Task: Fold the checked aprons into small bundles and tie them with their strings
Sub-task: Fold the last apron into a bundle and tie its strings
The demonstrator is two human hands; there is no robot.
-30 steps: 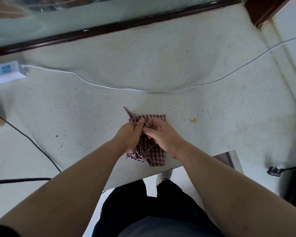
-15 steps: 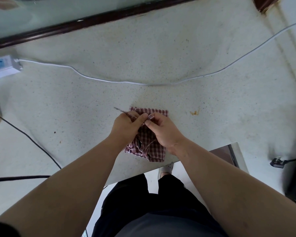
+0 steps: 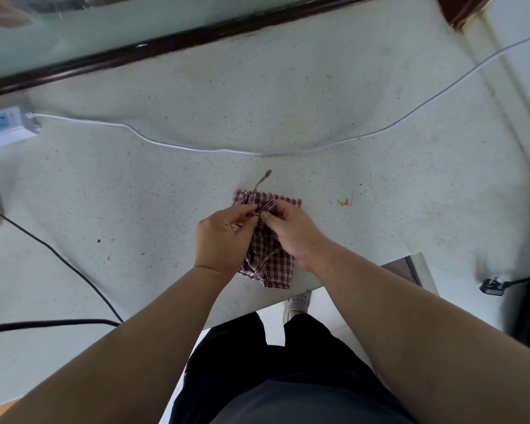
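the folded checked apron (image 3: 271, 258) lies on the bench (image 3: 288, 117) near its front edge; the left hand (image 3: 222, 237) and right hand (image 3: 294, 231) each pinch its string (image 3: 262, 182) above the bundle.

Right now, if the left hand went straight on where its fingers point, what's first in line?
Probably the right hand, at its fingertips: the left hand points right and away toward them, both pinching the string over the folded apron. Relative height unconfirmed.

Speckled counter (image 3: 288, 96); power strip (image 3: 8, 128), white cable (image 3: 227, 151), black cable (image 3: 43, 323), black plug (image 3: 491, 286).
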